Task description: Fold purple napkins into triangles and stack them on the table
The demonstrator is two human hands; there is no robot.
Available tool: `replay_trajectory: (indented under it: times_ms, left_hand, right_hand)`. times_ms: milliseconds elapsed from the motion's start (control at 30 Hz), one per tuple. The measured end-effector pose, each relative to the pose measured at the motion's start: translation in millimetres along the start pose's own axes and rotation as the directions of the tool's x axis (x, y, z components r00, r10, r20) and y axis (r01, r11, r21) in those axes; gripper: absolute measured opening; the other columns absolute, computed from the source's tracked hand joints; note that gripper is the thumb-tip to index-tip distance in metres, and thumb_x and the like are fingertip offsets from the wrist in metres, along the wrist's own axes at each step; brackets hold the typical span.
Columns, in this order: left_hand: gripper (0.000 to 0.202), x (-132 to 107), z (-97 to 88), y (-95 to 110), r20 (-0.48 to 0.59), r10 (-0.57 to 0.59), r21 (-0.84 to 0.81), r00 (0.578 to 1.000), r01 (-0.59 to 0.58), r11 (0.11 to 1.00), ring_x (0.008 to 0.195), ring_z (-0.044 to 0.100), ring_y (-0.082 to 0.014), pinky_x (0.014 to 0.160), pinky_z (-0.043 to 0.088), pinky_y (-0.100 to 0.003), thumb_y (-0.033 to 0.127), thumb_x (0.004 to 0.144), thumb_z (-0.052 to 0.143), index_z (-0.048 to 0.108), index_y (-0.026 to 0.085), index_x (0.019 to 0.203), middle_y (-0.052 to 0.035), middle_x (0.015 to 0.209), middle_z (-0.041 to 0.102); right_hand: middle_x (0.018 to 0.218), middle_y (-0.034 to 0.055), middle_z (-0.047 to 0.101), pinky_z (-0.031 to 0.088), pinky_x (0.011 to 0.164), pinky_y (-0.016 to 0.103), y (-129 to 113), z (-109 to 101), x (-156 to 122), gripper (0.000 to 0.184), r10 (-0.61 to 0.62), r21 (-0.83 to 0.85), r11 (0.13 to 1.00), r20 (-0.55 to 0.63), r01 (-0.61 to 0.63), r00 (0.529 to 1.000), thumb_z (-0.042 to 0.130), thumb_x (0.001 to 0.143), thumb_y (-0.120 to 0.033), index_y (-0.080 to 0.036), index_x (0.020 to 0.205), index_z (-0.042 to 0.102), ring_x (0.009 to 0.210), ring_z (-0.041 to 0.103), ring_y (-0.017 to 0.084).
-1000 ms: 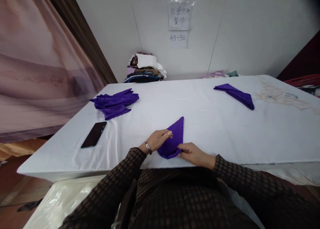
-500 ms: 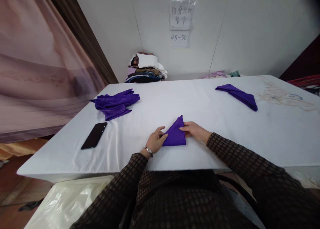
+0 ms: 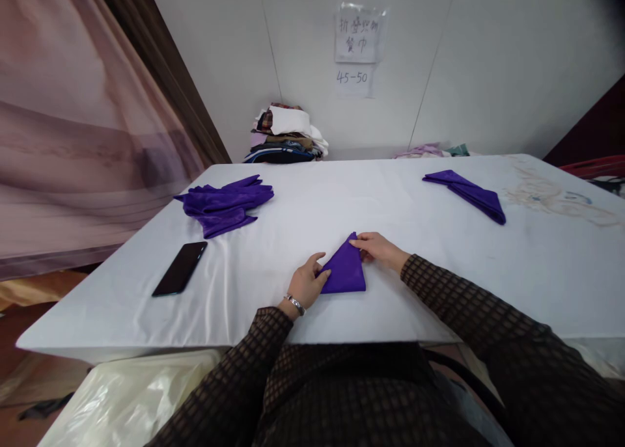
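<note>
A purple cloth napkin (image 3: 346,272) folded into a small triangle lies flat on the white table (image 3: 312,226) in front of me. My left hand (image 3: 306,283) rests at its lower left corner, fingers curled with the thumb against the cloth's edge. My right hand (image 3: 377,248) is at the triangle's top point, fingertips pressed together on the tip. Both arms wear dark checked sleeves, and a metal bracelet sits on the left wrist.
A loose pile of purple napkins (image 3: 223,203) lies at the left. One folded purple napkin (image 3: 467,193) lies at the far right. A black phone (image 3: 180,276) rests near the left edge. Stacked clothes (image 3: 286,135) sit against the back wall under paper signs (image 3: 359,47).
The near part of the napkin has been folded up, making a shorter triangle. My right hand moved from the near corner to the top point. The left hand shifted to the lower left corner.
</note>
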State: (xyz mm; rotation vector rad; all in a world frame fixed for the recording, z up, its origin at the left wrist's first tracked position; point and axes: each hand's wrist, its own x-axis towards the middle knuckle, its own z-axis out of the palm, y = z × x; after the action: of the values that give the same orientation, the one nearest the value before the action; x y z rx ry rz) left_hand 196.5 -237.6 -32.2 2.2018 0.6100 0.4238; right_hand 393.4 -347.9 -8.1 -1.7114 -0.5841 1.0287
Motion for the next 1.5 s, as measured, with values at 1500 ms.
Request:
replay_trajectory:
  times_ms: [1500]
  left_hand:
    - [0.032,-30.3,-3.4,-11.7,-0.210,0.097,0.333,0.973,-0.022,0.943,0.081,0.063,-0.0189,0.074,0.051,-0.031,0.026,0.087,0.049,0.054,0.018,0.117,-0.0044,0.087,0.068]
  right_hand:
    - [0.090,0.0066,0.067,0.034,0.066,0.027,8.0,0.5,28.4,0.022,-0.392,-0.878,0.441,-0.003,0.185,0.920,0.046,0.092,-0.029,-0.019,0.109,0.054,0.083,0.059,0.020]
